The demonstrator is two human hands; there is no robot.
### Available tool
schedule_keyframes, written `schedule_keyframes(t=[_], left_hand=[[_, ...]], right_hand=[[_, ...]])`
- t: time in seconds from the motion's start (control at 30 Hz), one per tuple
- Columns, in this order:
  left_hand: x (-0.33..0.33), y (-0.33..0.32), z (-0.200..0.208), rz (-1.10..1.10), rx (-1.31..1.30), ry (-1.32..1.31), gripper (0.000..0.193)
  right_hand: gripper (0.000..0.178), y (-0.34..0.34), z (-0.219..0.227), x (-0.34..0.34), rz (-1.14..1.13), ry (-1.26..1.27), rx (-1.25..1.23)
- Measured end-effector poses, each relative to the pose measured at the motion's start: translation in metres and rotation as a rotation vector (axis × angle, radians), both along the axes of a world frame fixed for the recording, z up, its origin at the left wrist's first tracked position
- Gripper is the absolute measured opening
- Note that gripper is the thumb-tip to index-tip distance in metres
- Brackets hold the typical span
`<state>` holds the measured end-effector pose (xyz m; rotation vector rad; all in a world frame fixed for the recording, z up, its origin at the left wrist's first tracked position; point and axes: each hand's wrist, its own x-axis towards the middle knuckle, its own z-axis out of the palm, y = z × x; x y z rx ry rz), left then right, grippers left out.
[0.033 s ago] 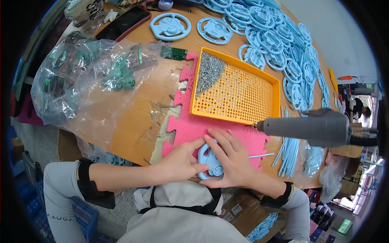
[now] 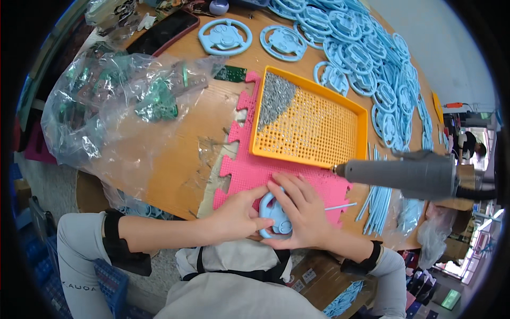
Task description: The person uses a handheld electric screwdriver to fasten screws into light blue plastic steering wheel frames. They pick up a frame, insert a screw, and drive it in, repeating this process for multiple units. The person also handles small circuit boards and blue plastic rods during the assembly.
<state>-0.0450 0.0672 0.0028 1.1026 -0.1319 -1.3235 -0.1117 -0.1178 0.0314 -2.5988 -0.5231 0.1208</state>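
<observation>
At the near edge of the pink foam mat [image 2: 249, 167], I hold a light blue plastic toy steering wheel [image 2: 280, 226] between both hands. My left hand [image 2: 241, 212] grips its left rim, thumb across the front. My right hand [image 2: 300, 215] wraps its right side, with the fingers over the top and much of the wheel hidden. A thin blue rod [image 2: 341, 206] sticks out to the right from behind my right hand. Just beyond lies a yellow perforated tray [image 2: 319, 127] with small silver screws [image 2: 275, 98] heaped in its far left corner.
A grey electric screwdriver [image 2: 398, 174] juts in from the right, its tip by the tray's near corner. Blue wheel parts [image 2: 356, 58] pile up at the far right, above thin blue rods [image 2: 376, 207]. A clear bag of green circuit boards [image 2: 154, 103] and a phone [image 2: 164, 32] lie left.
The tabletop sits slightly lower in the picture, and the screwdriver too. Both hands keep their hold on the toy steering wheel with barely any shift.
</observation>
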Motion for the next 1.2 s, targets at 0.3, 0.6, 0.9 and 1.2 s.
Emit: schedule_keyframes(t=[0.3, 0.6, 0.9, 1.2], left_hand=[[-0.001, 0.001, 0.0, -0.036, 0.091, -0.155, 0.056], [0.004, -0.011, 0.02, 0.018, -0.011, -0.182, 0.046], [0.014, 0.013, 0.065, -0.185, 0.095, -1.009, 0.041], [0.022, -0.012, 0.06, 0.152, -0.297, -1.197, 0.022]], right_hand=[[0.088, 0.003, 0.002, 0.006, 0.034, 0.026, -0.004], [0.078, -0.015, 0.001, -0.007, -0.163, 0.116, 0.315], [0.035, -0.022, 0.052, -0.042, -0.395, 0.318, 0.452], [0.03, -0.009, 0.038, -0.036, -0.313, 0.02, 0.492]])
